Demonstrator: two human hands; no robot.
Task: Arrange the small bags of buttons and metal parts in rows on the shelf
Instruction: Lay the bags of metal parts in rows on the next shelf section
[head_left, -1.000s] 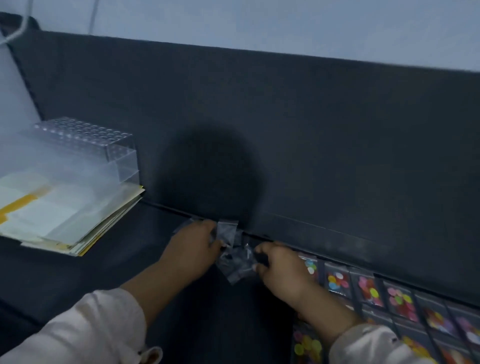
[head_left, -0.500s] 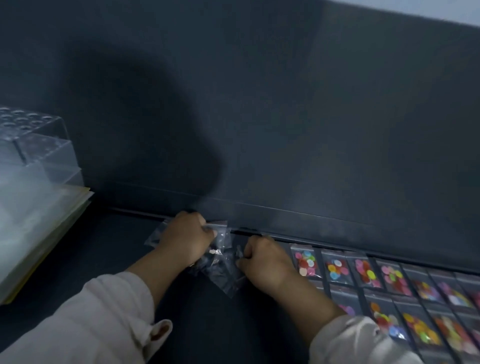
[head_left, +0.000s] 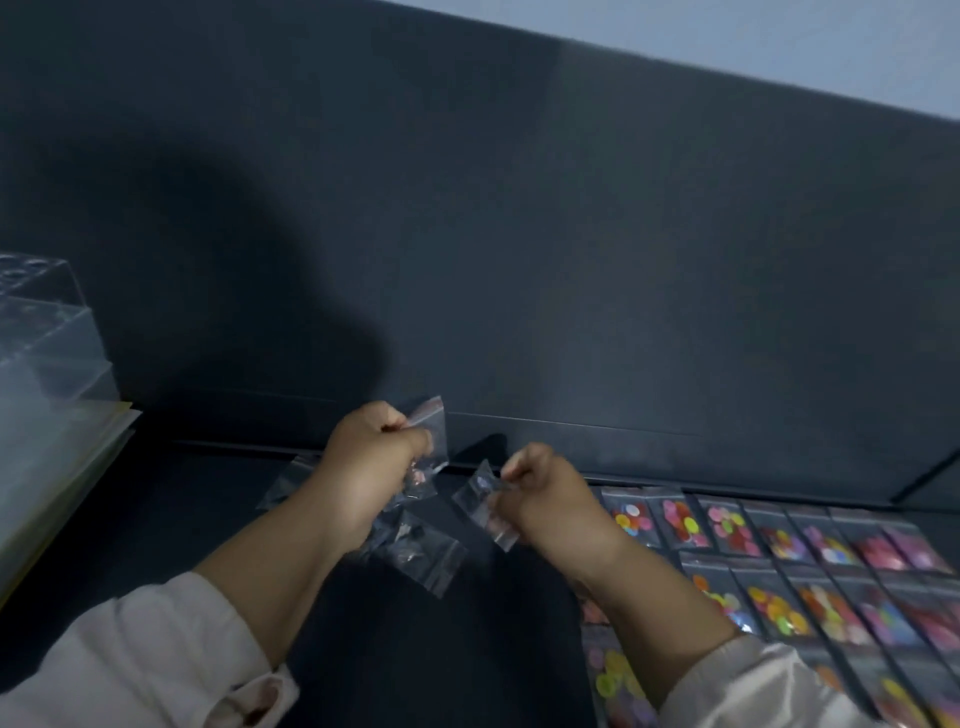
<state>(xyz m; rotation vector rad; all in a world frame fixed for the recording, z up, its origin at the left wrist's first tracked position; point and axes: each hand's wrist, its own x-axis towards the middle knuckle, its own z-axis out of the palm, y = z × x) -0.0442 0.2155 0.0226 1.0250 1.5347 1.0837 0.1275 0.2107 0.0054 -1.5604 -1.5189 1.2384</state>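
Now the left hand is clutching a bunch of clear bags; the right hand is pinching a single clear bag beside the rows of button bags.

A clear plastic rack sits on stacked papers at far left.

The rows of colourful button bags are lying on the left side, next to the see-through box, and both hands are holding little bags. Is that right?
Nearly. The rows of button bags lie on the right, far from the clear box, as the head view shows. The left hand and right hand do hold small bags.
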